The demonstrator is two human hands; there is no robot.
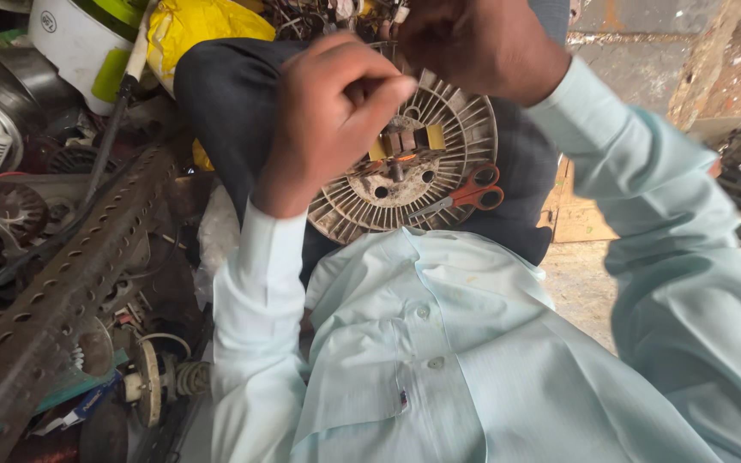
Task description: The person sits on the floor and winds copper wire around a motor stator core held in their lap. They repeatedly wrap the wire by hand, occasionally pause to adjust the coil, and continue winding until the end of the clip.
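Note:
A round, dirty metal motor plate with radial fins [448, 184] rests on my lap, against my dark trousers. Small yellow and brown blocks sit at its centre. My left hand [323, 120] hovers over the plate's left side with the fingers curled into a pinch, the thumb and forefinger pressed together; what they hold is too small to see. My right hand [469, 43] is above the plate's top edge, fingers curled downward and hiding whatever is under them. Orange-handled scissors [469, 195] lie on the plate's lower right edge.
A long rusty perforated metal bar [62, 291] runs diagonally at left among scrap motor parts and wires. A white bucket [79, 43] and a yellow bag [199, 26] stand at the top left. Stone floor and cardboard [581, 219] lie at right.

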